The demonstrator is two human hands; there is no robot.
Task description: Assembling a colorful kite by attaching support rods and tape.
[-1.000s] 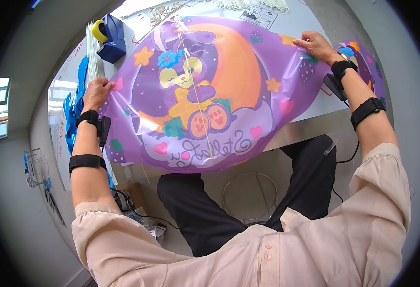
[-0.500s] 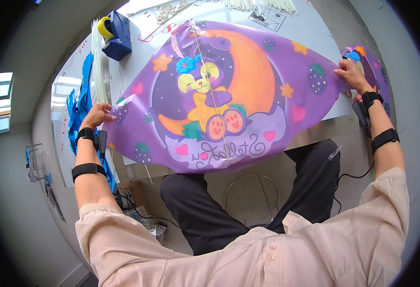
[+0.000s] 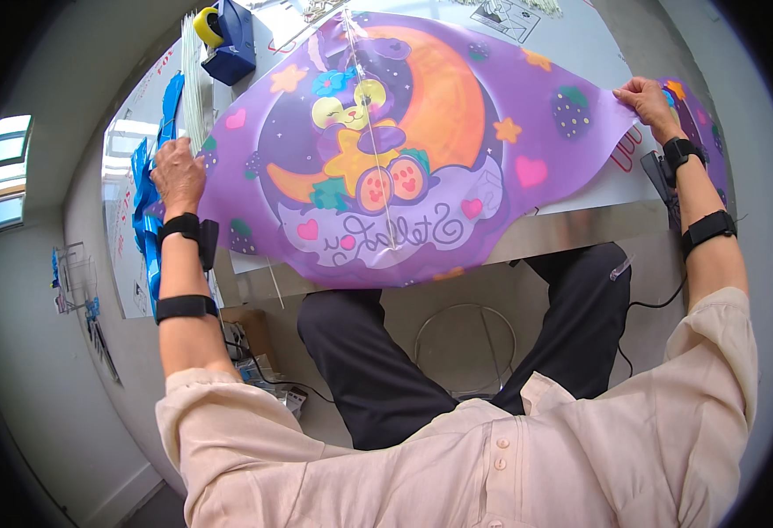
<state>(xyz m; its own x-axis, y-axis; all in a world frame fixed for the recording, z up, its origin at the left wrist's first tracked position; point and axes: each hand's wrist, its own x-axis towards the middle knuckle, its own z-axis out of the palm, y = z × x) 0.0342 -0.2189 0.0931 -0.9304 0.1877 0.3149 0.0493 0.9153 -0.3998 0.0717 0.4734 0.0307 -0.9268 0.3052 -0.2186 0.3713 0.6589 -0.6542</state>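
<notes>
A large purple kite sail (image 3: 439, 97) spreads across the table, printed with a cartoon rabbit, an orange crescent moon, stars, hearts and strawberries. A thin pale rod runs down its middle, and the lettering along the bottom reads reversed. At the sail's right tip, my right hand (image 3: 653, 106) pinches the edge between thumb and fingers. My left hand (image 3: 178, 174) is closed at the left edge with its back toward me, so the fingertips are partly hidden. The sail's lower edge hangs over the table's near edge, above my knees.
A blue tape dispenser (image 3: 232, 48) with a yellow roll stands far left on the table (image 3: 250, 283). Beside it lie a bundle of thin pale rods (image 3: 194, 88) and blue strips (image 3: 145, 202). Another purple printed sheet (image 3: 703, 132) lies at the right. Below is a round metal stool (image 3: 465, 308).
The sail has shifted away from me and slightly left. My left hand has moved farther forward and turned its back up; my right hand has moved slightly forward, still pinching the tip.
</notes>
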